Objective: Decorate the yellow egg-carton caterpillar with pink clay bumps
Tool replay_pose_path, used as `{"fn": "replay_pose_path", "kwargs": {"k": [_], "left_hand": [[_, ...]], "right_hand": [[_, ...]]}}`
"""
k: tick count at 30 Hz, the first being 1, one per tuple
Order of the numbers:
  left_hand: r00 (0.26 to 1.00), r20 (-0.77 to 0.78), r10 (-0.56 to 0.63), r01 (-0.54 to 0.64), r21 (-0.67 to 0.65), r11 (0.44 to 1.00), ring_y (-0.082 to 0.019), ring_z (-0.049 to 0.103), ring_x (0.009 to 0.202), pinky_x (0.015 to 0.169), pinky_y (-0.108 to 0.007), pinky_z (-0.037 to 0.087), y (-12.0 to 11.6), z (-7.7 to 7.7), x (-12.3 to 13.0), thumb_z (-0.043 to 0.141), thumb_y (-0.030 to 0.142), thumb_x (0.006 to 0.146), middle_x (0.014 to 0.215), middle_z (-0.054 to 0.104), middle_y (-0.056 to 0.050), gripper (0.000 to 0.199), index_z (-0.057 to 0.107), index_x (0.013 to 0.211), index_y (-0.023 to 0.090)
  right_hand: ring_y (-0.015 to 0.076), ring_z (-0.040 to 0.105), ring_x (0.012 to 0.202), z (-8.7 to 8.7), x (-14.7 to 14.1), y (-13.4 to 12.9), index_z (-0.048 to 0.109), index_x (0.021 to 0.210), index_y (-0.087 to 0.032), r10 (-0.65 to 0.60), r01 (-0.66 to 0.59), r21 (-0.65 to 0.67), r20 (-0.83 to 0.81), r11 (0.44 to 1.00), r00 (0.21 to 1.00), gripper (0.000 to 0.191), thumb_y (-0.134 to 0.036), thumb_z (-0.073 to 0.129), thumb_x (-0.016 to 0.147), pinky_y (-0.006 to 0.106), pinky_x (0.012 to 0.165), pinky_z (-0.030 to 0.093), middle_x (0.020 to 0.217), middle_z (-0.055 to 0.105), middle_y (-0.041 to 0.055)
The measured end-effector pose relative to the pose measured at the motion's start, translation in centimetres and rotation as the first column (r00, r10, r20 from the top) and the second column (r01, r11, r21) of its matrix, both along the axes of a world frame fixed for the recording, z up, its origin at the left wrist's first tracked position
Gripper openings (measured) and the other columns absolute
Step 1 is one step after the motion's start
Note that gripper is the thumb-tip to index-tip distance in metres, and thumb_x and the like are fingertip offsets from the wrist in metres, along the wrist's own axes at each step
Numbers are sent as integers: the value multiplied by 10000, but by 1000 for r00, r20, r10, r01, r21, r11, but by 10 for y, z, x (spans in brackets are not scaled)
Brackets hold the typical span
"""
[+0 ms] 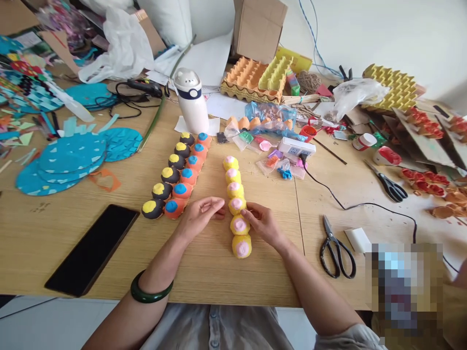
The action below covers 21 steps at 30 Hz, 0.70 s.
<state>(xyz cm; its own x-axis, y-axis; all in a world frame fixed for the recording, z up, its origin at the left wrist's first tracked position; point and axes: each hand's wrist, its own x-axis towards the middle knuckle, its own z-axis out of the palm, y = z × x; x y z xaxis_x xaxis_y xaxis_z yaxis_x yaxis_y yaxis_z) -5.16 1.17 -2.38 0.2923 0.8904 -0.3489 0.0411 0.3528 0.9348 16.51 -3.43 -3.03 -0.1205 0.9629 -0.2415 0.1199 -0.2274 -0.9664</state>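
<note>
A row of yellow egg-carton cups (235, 188), each topped with a pink dab, lies upright on the table before me, running away from my body. My right hand (263, 223) grips its right edge near the middle, the thumb against a cup and the other fingers partly hidden. On the other side, my left hand (200, 218) is beside the strip, its fingers loosely bent towards the cups with nothing visible in them. Further left stand two similar strips side by side, a black one with yellow tops (168, 177) and an orange-red one with blue tops (186, 176).
A dark tablet (93, 249) lies front left, black-handled scissors (337, 253) front right. Behind the strips are a white bottle (191, 104), a power strip (297, 147) with a trailing cord, and bags of coloured clay (284, 170). Egg trays (255, 80) are stacked at the back. A blurred-out person sits at right.
</note>
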Motion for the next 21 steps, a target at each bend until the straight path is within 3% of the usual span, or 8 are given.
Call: {"fn": "replay_pose_path", "kwargs": {"k": [3,8,11,13,16,21], "left_hand": [[997,-15,82,-82,4,997,-273,776,855,795,-422,679,-1,-8,0,836,686,739,941,799,-95,578,773,968,159],[991,-76,111,-100,134,986,-276,768,984,779,-386,679,-9,-12,8,791,654,810,1117,777,-130,600,749,1146,160],[987,-132,92,-62,210,976,-283,742,1122,863,-385,662,-16,-6,17,750,596,880,1265,742,-157,598,694,1299,172],[988,-153,29,9,241,971,-286,725,1186,937,-399,640,-21,-1,22,756,535,905,1344,712,-173,643,619,1420,175],[983,-184,5,49,291,955,-280,721,1192,977,-415,623,-27,3,29,791,478,895,1441,661,-185,774,492,1552,198],[979,-186,83,-27,283,959,-258,744,1114,968,-405,631,-31,3,34,824,457,865,1474,636,-181,821,462,1558,210]], "right_hand": [[167,610,687,0,3,-1,772,967,-174,-37,31,53,130,998,991,409,-534,580,982,286,599,449,796,717,33],[196,716,794,-2,6,-2,737,1222,-194,-181,161,107,207,981,962,344,-352,599,949,307,678,553,1019,801,86],[222,720,847,-3,9,-2,770,1135,-229,-222,176,184,266,967,938,263,-300,596,951,351,744,576,1021,811,87],[241,703,876,-4,10,-2,792,1066,-246,-208,141,234,292,962,934,231,-262,592,952,379,775,573,1009,806,87],[233,698,884,-4,8,-4,781,1130,-238,-131,89,204,202,975,971,280,-223,554,966,370,758,573,1038,788,88],[202,689,868,-4,-2,-8,740,1232,-217,-58,37,187,106,982,993,295,-254,566,997,326,713,567,1079,754,89]]}}
